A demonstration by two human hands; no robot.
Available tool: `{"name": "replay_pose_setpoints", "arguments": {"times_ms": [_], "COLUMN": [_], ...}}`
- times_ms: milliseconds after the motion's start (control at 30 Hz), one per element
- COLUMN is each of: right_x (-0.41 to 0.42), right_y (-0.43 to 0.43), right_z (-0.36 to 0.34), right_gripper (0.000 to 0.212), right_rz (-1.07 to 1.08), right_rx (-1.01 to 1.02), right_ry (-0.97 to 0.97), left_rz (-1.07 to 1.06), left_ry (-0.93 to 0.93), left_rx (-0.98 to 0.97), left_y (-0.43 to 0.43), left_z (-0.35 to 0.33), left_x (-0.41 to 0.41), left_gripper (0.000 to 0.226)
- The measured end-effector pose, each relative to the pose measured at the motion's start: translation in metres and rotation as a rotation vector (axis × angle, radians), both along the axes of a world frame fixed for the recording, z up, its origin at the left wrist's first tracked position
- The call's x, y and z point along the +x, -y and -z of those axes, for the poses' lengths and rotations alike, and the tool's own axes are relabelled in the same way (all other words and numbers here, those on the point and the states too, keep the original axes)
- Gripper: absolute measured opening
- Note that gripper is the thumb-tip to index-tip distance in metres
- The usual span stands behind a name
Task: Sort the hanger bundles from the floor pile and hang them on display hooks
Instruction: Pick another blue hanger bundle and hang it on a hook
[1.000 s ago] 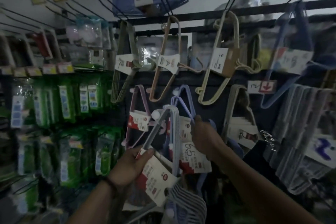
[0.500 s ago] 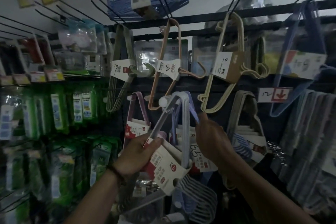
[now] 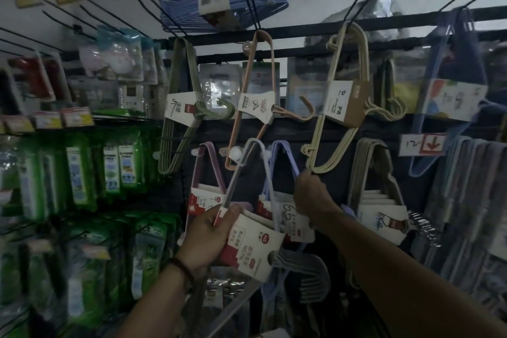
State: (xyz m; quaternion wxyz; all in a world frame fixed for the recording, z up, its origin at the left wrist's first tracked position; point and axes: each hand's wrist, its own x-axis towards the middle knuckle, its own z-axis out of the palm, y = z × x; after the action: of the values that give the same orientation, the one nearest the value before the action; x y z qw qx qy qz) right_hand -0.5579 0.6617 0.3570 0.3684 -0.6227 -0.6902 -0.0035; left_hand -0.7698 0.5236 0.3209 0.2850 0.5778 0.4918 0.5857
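In the head view, the left hand (image 3: 211, 233) sits at about seven o'clock from the middle of the frame. Its thumb and fingers are clasped round the lower left edge of a bundle of pale grey plastic hangers in a red-and-white card sleeve (image 3: 253, 245). That bundle stands tilted before the dark display rack. Its upper corner is at twelve o'clock of the hand, just beside a round white peg tip (image 3: 236, 153); whether it hangs on the peg cannot be told. The right hand (image 3: 312, 197), at three o'clock of the held bundle, has its fingers curled round the right side of a hanging bundle of lavender plastic hangers with a card marked 65 (image 3: 292, 218). At twelve o'clock of that hand hangs a bundle of cream hangers with a brown-and-white card (image 3: 338, 107). A peach hanger with a white card (image 3: 256, 104) is at its nine o'clock, and an olive-green hanger bundle (image 3: 178, 107) hangs farther that way. Green packets (image 3: 82, 173) fill the shelves at nine o'clock of the frame, and a white price tag with a red arrow (image 3: 422, 144) is at three o'clock.
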Motion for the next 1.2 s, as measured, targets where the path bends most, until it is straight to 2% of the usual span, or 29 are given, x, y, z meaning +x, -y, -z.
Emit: {"name": "replay_pose_setpoints", "arguments": {"times_ms": [200, 267, 333, 400, 467, 567, 633, 700, 767, 800, 867, 933, 1033, 1200], "right_x": [0.007, 0.011, 0.012, 0.008, -0.002, -0.03, -0.052, -0.075, -0.085, -0.092, -0.1, -0.108, -0.119, -0.149], "right_y": [-0.012, -0.002, 0.018, 0.041, 0.062, 0.093, 0.103, 0.113, 0.102, 0.109, 0.11, 0.108, 0.11, 0.111], "right_z": [-0.007, -0.01, -0.024, -0.041, -0.054, -0.066, -0.07, -0.071, -0.067, -0.07, -0.077, -0.077, -0.073, -0.042], "right_gripper": [0.031, 0.03, 0.033, 0.037, 0.035, 0.035, 0.043, 0.045, 0.047, 0.044, 0.034, 0.027, 0.024, 0.032], "right_rz": [-0.034, -0.04, -0.05, -0.066, -0.107, -0.336, -0.383, -0.465, -0.414, -0.383, -0.26, -0.203, -0.134, -0.15], "right_rx": [-0.233, -0.26, -0.225, -0.157, 0.014, 0.089, 0.123, 0.143, 0.274, 0.193, 0.249, 0.171, 0.167, 0.107], "right_ry": [0.141, 0.08, 0.044, 0.098, 0.142, 0.055, 0.03, 0.184, 0.274, 0.199, 0.113, 0.111, 0.151, 0.191], "left_rz": [-0.033, -0.047, -0.042, -0.034, -0.045, -0.038, -0.045, -0.023, 0.032, 0.054, 0.084, 0.104, 0.081, -0.013], "left_ry": [0.141, 0.188, 0.217, 0.226, 0.22, 0.196, 0.183, 0.175, 0.183, 0.184, 0.179, 0.16, 0.103, 0.029], "left_rx": [-0.063, -0.078, -0.088, -0.076, -0.066, -0.017, 0.004, 0.022, 0.029, 0.031, 0.036, 0.045, 0.075, 0.154], "left_y": [0.003, 0.002, 0.001, 0.001, 0.001, 0.001, 0.002, 0.003, 0.004, 0.004, 0.005, 0.004, 0.004, 0.001], "left_z": [-0.003, -0.003, -0.006, -0.01, -0.016, -0.027, -0.035, -0.042, -0.048, -0.05, -0.055, -0.057, -0.05, -0.019], "left_x": [-0.008, -0.013, -0.016, -0.02, -0.024, -0.032, -0.038, -0.045, -0.049, -0.052, -0.056, -0.06, -0.071, -0.098], "left_gripper": [0.037, 0.04, 0.043, 0.047, 0.047, 0.049, 0.05, 0.05, 0.05, 0.05, 0.051, 0.051, 0.049, 0.037]}}
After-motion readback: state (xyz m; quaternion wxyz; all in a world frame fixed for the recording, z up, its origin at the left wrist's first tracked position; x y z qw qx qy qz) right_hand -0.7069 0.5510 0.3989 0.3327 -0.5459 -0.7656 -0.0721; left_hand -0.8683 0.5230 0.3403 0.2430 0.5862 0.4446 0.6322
